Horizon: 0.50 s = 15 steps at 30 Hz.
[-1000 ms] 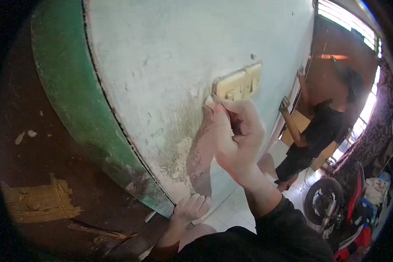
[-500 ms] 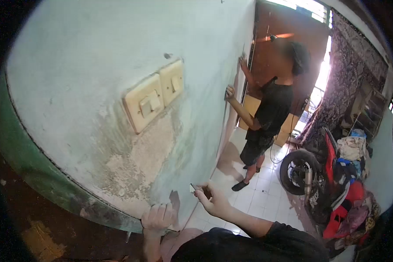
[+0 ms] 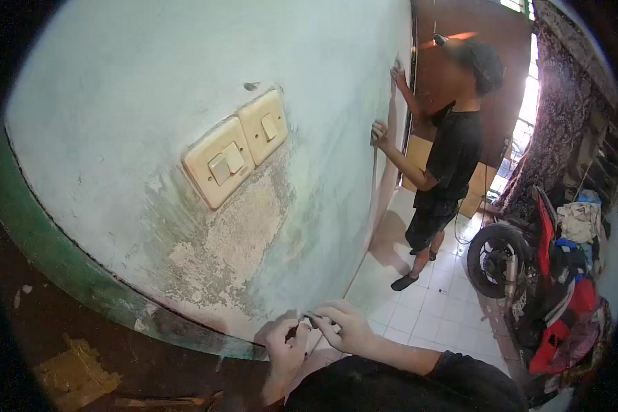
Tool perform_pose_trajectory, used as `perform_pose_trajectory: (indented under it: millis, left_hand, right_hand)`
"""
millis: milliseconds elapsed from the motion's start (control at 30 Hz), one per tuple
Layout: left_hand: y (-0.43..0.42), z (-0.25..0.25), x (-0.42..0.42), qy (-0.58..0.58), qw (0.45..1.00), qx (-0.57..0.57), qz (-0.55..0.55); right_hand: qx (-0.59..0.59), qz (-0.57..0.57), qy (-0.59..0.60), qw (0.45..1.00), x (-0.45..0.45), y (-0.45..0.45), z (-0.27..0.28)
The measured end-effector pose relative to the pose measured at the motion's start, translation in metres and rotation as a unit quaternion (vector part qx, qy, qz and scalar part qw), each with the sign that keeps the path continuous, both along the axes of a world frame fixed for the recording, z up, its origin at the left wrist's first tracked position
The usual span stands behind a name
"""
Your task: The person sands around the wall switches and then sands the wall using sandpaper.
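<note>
Low in front of the wall (image 3: 336, 206), my two hands nearly meet. My right hand (image 3: 348, 328) is closed, pinching a small pale-and-dark piece (image 3: 307, 319) between thumb and fingers. What it is made of is too small to tell. My left hand (image 3: 285, 349) is curled close beside that piece, its fingertips bent inward; whether it grips anything is hidden. Above the hands is a rough, flaking patch (image 3: 244, 226) of wall. Two yellowed light switch plates (image 3: 220, 165) are fixed just over the patch.
Another person (image 3: 453, 151) stands at the far end of the wall, both hands against it. Behind is a brown door (image 3: 439, 89). At the right a motorcycle (image 3: 501, 264) and heaped clothes (image 3: 577, 323) stand on white tiles (image 3: 419, 305). A green band (image 3: 82, 268) edges the wall.
My left hand has left the wall's lower edge and come up to my right hand. The small piece is now between them. The view has shifted slightly.
</note>
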<state>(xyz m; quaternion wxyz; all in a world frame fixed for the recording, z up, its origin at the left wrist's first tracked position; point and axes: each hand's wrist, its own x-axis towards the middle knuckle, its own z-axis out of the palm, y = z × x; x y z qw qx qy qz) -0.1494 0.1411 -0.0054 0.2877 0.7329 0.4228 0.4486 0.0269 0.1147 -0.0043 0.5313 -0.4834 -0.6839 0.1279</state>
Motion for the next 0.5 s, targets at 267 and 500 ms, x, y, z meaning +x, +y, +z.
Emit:
perform_pose_trajectory:
  millis: [267, 500]
  left_hand:
    - [-0.003, 0.018, 0.003, -0.065, 0.992, -0.07, 0.085]
    - [0.024, 0.01, 0.024, 0.098, 0.986, 0.116, 0.072]
  right_hand:
    - [-0.056, 0.009, 0.083, 0.995, -0.004, 0.021, -0.004]
    - [-0.023, 0.149, -0.036, 0.988, 0.025, 0.057, 0.009]
